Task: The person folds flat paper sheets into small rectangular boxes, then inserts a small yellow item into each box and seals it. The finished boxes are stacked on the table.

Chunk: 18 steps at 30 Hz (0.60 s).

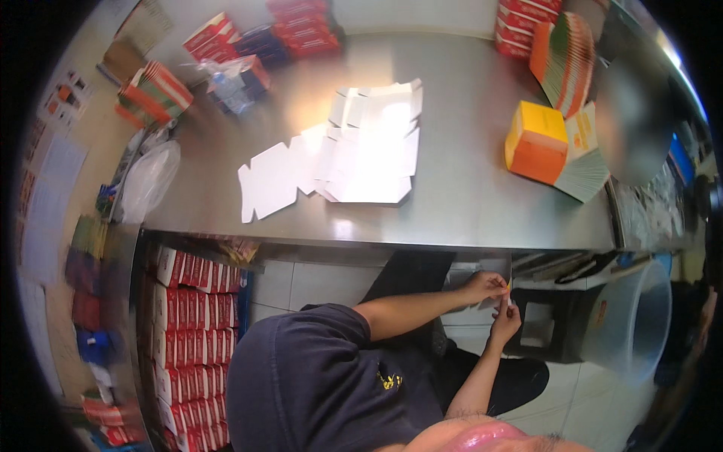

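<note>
Dark T-shirt [301, 384] fills the lower centre. Beyond it, the left hand [484, 287] and right hand [506, 322] meet off the near edge of a metal surface [474, 215], fingers bent around a tiny yellowish thing [507, 288]; which grips it, I cannot tell. Unfolded white cardboard [373, 158] lies on the surface.

Shiny grey metal tabletop [467, 215]; around middle, flat white card blanks [376, 151], overlapping, cut-out edges leftward; to right, yellow-and-orange box [536, 139], fanned pale-green stack [584, 173] just beside; behind these, orange-and-green stack [566, 64]; rear left, red boxes [301, 26], piled; nearer, crumpled clear plastic [230, 87]; far left, striped orange-and-green bundle [154, 94].
</note>
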Each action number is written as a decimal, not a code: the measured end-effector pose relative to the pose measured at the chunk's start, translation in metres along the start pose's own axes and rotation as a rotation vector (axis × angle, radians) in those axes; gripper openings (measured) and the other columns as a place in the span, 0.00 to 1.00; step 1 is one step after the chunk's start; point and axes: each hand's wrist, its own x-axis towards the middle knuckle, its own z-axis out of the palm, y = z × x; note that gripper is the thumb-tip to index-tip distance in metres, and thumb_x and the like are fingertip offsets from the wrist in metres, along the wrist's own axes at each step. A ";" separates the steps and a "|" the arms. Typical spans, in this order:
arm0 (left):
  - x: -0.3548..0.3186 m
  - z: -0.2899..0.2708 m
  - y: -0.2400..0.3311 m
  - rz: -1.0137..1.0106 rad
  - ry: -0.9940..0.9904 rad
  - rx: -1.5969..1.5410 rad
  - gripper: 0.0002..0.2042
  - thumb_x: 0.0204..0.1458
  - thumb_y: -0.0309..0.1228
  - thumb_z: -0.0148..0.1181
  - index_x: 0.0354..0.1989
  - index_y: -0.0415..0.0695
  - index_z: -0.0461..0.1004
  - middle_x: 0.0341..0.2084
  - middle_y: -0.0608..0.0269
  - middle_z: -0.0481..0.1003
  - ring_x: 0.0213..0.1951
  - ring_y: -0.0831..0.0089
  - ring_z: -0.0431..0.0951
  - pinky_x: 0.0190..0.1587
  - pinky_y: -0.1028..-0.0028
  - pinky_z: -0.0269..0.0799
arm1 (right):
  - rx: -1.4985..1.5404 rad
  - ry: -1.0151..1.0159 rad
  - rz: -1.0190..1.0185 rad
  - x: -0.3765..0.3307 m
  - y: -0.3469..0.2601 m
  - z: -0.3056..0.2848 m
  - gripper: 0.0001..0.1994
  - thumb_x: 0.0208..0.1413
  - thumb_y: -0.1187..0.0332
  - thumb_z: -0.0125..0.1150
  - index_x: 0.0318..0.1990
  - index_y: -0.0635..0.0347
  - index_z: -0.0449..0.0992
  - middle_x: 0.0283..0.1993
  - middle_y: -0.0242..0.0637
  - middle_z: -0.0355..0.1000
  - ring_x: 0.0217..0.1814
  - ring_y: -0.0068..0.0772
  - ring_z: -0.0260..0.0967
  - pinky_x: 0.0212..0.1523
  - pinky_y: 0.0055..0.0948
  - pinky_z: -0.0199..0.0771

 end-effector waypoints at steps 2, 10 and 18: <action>0.000 0.002 0.004 -0.047 -0.039 0.168 0.12 0.59 0.32 0.66 0.46 0.37 0.77 0.41 0.59 0.81 0.41 0.73 0.81 0.44 0.72 0.78 | 0.020 0.033 -0.014 -0.005 0.003 -0.003 0.14 0.62 0.61 0.66 0.36 0.67 0.78 0.30 0.37 0.78 0.34 0.25 0.78 0.30 0.24 0.78; 0.012 -0.008 0.009 -0.206 0.010 0.007 0.12 0.62 0.32 0.62 0.47 0.36 0.75 0.43 0.57 0.79 0.44 0.71 0.82 0.46 0.71 0.82 | 0.190 0.026 -0.078 0.007 0.001 0.001 0.13 0.60 0.64 0.67 0.44 0.67 0.83 0.46 0.38 0.79 0.43 0.27 0.77 0.37 0.26 0.78; 0.011 0.000 0.010 -0.252 -0.042 0.239 0.14 0.64 0.36 0.60 0.48 0.38 0.75 0.44 0.60 0.79 0.45 0.74 0.80 0.40 0.74 0.81 | 0.295 0.068 0.063 -0.003 -0.009 -0.011 0.14 0.61 0.61 0.67 0.41 0.65 0.84 0.45 0.34 0.78 0.41 0.23 0.74 0.39 0.25 0.77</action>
